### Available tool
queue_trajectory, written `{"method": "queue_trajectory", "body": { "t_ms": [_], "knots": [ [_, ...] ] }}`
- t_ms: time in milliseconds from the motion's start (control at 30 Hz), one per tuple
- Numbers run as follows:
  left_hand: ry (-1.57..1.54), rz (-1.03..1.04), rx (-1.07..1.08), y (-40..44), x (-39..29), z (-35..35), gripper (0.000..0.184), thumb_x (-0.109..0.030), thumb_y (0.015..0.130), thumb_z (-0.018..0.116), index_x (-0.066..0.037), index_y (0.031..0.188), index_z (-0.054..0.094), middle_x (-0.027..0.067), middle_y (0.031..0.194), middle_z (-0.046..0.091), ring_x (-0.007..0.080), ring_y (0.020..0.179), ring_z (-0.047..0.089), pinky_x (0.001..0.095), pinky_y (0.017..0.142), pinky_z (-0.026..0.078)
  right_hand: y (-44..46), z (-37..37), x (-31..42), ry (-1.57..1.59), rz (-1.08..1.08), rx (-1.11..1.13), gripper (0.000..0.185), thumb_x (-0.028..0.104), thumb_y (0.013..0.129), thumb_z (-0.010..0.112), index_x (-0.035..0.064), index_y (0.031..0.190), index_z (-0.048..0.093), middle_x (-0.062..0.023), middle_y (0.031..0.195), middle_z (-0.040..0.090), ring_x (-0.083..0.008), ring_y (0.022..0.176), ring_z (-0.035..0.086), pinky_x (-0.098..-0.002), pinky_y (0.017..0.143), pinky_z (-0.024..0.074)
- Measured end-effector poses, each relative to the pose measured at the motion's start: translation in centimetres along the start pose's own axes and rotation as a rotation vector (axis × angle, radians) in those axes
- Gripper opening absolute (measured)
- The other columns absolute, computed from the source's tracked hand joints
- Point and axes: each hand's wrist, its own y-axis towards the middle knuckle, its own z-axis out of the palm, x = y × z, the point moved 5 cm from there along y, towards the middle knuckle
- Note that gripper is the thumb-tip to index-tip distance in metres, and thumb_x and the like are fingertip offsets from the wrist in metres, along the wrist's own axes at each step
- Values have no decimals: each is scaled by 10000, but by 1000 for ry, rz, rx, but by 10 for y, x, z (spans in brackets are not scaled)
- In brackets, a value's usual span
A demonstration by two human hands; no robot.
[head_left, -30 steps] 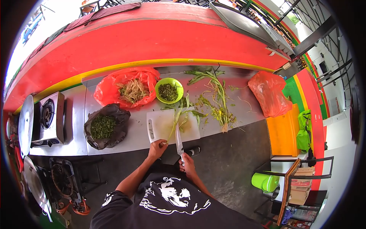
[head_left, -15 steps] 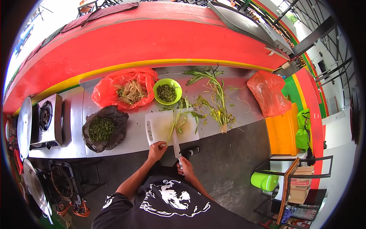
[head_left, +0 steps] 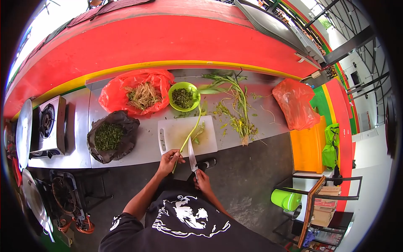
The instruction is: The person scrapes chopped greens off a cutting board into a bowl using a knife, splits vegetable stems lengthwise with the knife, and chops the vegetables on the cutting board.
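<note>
Two bags (head_left: pixel 129 133) and one bowl (head_left: pixel 178 108) hold plants (head_left: pixel 108 137); left fingers (head_left: pixel 177 154) pinch stalk (head_left: pixel 192 132), right fingers (head_left: pixel 199 178) clasp knife (head_left: pixel 192 155).

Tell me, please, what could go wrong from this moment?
The knife has its blade close to the left grip, so a slip might cause a cut.

The right grip holds the knife's handle beyond the edge of the steel counter; if dropped, it could land near the foot.

The leafy stem overlaps the green bowl in view; if they touch, pulling might disturb it.
</note>
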Motion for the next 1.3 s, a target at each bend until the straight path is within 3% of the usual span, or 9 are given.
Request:
{"method": "queue_trajectory", "body": {
  "t_ms": [200,400,500,567,733,1167,1233,1267,1300],
  "knots": [
    [165,-133,-125,-8,28,-26,328,-206,1026,521,50,1229,550,109,898,646,227,796,722,293,666,560,-3,-4,-1,20,-47,-4,348,377,1039,482,125,1273,539,7,647,463,-70,422,358,-247,383,300],
    [238,-156,-84,-15,28,-35,304,-209,997,575,41,1168,592,103,827,652,189,661,706,280,585,549,-2,-9,15,26,-164,-105,314,401,1032,492,105,1123,545,17,615,435,-57,405,355,-242,364,285],
    [364,-148,-115,-12,16,-30,281,-199,980,601,47,1116,614,99,772,657,167,615,689,279,561,538,0,-6,33,69,-171,-139,375,385,1026,513,52,1196,538,18,629,453,-52,391,355,-242,343,290],
    [420,-70,-106,-9,11,-21,262,-184,974,608,48,1095,619,100,758,658,163,611,688,280,555,534,-2,1,45,51,-186,-140,296,398,1034,486,108,1079,523,18,620,436,-44,401,331,-230,363,263],
    [489,45,-46,4,13,-11,209,-136,962,609,43,1069,620,105,769,666,164,612,690,286,543,531,-4,14,48,90,-17,47,276,386,1044,467,117,1079,512,15,657,447,-45,425,337,-223,381,275],
    [491,-7,-50,-1,47,-10,182,-79,969,585,62,1081,601,126,814,670,163,609,673,288,545,532,3,9,10,157,88,-14,288,399,1032,488,137,1131,556,16,658,456,-57,459,380,-228,401,314],
    [474,16,-31,-2,50,-7,180,-70,970,576,63,1089,599,130,815,671,170,613,673,291,549,536,19,-3,3,-262,-238,-195,352,383,1030,497,109,1233,582,12,634,481,-77,471,436,-245,411,361],
    [455,-3,-16,-4,49,-6,184,-73,973,570,62,1095,599,125,815,669,169,620,674,292,560,540,24,-4,-4,-256,-237,-196,352,383,1030,497,109,1233,582,12,634,481,-77,471,436,-245,411,361],
    [435,-21,0,-6,47,-4,188,-75,975,563,61,1100,599,120,814,666,169,628,675,293,571,544,22,-5,4,-377,-427,-279,360,370,1027,506,97,1248,583,13,630,484,-77,473,444,-249,413,369]
  ]
}}
